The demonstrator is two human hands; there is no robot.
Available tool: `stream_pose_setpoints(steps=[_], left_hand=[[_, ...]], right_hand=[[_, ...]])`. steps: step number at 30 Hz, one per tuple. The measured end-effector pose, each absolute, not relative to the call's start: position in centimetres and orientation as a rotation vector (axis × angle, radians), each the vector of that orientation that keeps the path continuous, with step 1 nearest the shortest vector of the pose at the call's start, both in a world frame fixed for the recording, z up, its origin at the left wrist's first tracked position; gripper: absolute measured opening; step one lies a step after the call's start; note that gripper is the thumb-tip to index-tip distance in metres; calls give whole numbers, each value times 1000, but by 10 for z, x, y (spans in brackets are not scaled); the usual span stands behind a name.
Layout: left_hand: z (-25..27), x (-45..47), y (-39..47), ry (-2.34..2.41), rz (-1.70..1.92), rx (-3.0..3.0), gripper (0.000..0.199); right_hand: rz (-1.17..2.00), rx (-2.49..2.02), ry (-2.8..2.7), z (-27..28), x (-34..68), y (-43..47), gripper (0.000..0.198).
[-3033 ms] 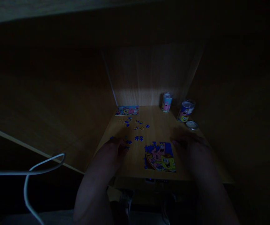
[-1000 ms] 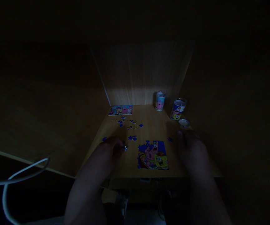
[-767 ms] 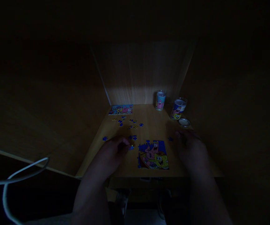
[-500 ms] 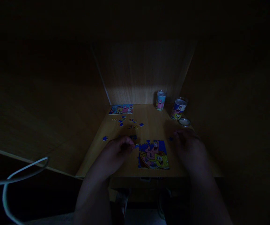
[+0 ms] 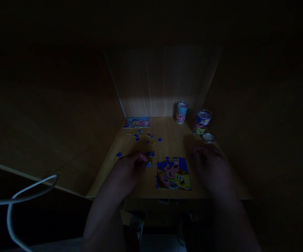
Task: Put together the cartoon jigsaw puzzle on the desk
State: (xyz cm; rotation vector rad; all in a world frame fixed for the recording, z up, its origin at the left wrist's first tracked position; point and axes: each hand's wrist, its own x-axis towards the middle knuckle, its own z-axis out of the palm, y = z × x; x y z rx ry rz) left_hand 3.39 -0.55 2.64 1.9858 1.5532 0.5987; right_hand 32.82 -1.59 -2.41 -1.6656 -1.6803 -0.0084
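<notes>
A partly joined cartoon puzzle [image 5: 173,174] lies near the front edge of the table, its top and left edges jagged. My left hand [image 5: 127,171] is to its left, thumb and finger closed on a small blue and yellow puzzle piece [image 5: 148,164], apart from the joined part. To the puzzle's right, my right hand [image 5: 213,169] has its fingertips together at a dark blue puzzle piece [image 5: 192,155], which they partly cover. Several loose puzzle pieces [image 5: 137,139] are scattered beyond my left hand, and one blue piece [image 5: 119,154] lies apart at the left.
A finished-looking picture strip [image 5: 137,122] lies at the back left of the wooden table [image 5: 171,133]. Two printed cans, one pink and blue [image 5: 181,113] and one dark blue [image 5: 201,122], stand at the back right beside a round lid [image 5: 208,138]. Wooden panels enclose the sides. A white cable [image 5: 12,213] hangs at the left.
My left hand has drawn slightly left with its piece, away from the puzzle's upper left corner. My right fingertips have moved left onto the blue piece there.
</notes>
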Motion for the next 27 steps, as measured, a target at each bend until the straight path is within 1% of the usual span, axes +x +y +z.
stream_pose_setpoints(steps=[7, 9, 14, 20, 22, 25, 27], left_hand=[[38, 7, -16, 2036, 437, 1940, 20], [37, -2, -16, 2104, 414, 1928, 20], [27, 0, -6, 1984, 537, 2105, 19], [12, 33, 5, 1899, 640, 2310, 21], [6, 39, 6, 1849, 685, 2348, 25], [-2, 43, 7, 1765, 693, 2401, 37], [-4, 43, 8, 1753, 687, 2407, 37]], right_hand=[[-133, -1914, -1680, -31, 332, -20, 30], [-141, -1964, -1689, -31, 331, -20, 34], [-121, -1992, -1722, -28, 327, -19, 40], [-133, -2008, -1753, -29, 327, -19, 37], [-129, -2001, -1762, -29, 327, -19, 36], [-122, -1995, -1777, -29, 327, -18, 37], [-123, -1999, -1779, -30, 327, -17, 37]])
